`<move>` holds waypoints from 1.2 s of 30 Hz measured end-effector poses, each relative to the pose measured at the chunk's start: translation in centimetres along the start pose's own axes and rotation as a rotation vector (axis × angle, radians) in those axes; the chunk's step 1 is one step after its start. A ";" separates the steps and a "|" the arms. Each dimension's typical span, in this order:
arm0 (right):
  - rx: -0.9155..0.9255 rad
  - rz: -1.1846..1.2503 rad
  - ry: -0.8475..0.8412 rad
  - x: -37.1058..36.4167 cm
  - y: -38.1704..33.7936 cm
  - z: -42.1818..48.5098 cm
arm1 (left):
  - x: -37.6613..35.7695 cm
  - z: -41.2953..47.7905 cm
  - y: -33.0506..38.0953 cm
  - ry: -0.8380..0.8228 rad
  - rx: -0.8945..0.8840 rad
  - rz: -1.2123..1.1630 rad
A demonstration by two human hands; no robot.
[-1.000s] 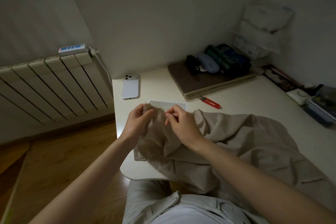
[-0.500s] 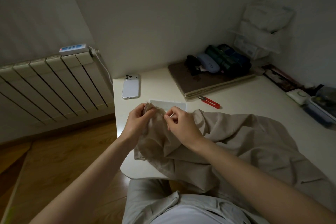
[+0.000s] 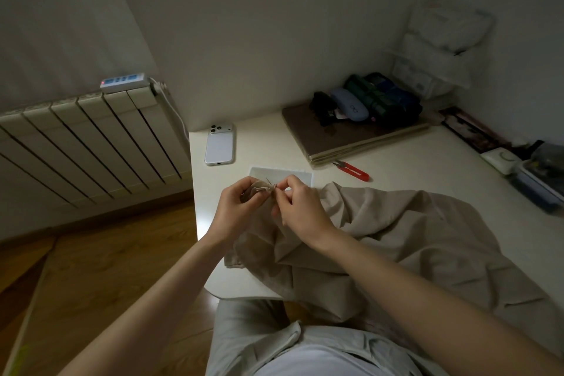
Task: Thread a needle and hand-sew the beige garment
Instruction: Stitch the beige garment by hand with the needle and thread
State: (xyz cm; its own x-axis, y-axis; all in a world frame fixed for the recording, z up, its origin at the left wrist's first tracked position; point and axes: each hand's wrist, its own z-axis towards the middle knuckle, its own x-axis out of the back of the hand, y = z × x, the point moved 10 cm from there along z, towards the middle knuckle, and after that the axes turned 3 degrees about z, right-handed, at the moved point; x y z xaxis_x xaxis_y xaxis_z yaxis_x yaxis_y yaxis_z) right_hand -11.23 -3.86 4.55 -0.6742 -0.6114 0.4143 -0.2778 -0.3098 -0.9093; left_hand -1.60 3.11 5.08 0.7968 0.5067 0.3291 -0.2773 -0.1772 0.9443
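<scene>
The beige garment [image 3: 396,232] lies crumpled across the white table [image 3: 412,174] and hangs over its near edge toward my lap. My left hand [image 3: 235,210] grips a raised, bunched edge of the cloth. Close beside it, my right hand [image 3: 300,207] pinches at that same bunched edge with thumb and forefinger. A thin needle seems to sit at the pinch, but it is too small and dim to make out. No thread is visible.
A white sheet [image 3: 280,175] lies just behind my hands. Red thread snips [image 3: 352,170] and a white phone [image 3: 220,145] rest farther back. A brown board [image 3: 351,134] carries cases. Containers [image 3: 537,180] line the right edge. A radiator [image 3: 85,143] stands left.
Both hands have lifted the bunched edge slightly and drawn closer together. My right fingertips now pinch right at the fold beside my left thumb.
</scene>
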 end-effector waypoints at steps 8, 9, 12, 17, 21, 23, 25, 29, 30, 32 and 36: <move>-0.005 0.052 -0.127 -1.2 -0.5 -0.8 | 1.0 0.3 -0.4 0.101 0.018 0.008; -0.005 0.041 -0.151 -1.4 -0.6 -1.0 | 1.2 0.3 -0.5 0.114 0.023 0.007; 0.016 0.033 -0.193 -1.6 -1.0 -1.2 | 1.6 0.5 -1.1 0.145 0.040 0.026; 0.027 0.092 -0.133 -0.9 -1.2 -1.0 | 1.3 0.3 -1.5 0.143 0.070 0.000; 0.037 0.076 -0.072 -0.1 -1.3 -0.8 | 0.4 0.3 -0.9 0.087 0.032 0.026; 0.061 0.033 -0.042 0.2 -1.5 -0.6 | -0.3 0.2 -0.5 0.048 0.007 0.046; 0.085 -0.001 -0.014 0.4 -1.7 -0.5 | -0.7 0.3 -0.4 0.032 0.013 0.048; 0.109 -0.071 0.004 0.7 -1.4 -0.3 | -1.0 0.3 -0.6 -0.010 0.101 -0.101; 0.115 -0.093 0.009 0.7 -1.3 -0.2 | -1.1 0.3 -0.7 -0.019 0.124 -0.141; 0.130 -0.147 0.011 0.7 -1.2 -0.1 | -1.3 0.3 -1.0 -0.024 0.172 -0.197; 0.104 -0.158 -0.072 -0.1 -0.6 0.0 | -1.1 0.6 -1.6 -0.015 0.209 -0.186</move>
State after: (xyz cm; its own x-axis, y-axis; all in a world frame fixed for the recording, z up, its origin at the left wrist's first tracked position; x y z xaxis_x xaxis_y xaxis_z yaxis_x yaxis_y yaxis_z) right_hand -10.99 -3.59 5.02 -0.5760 -0.5989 0.5564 -0.3016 -0.4769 -0.8256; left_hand -1.74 2.31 3.23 0.8318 0.5348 0.1489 -0.0104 -0.2532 0.9674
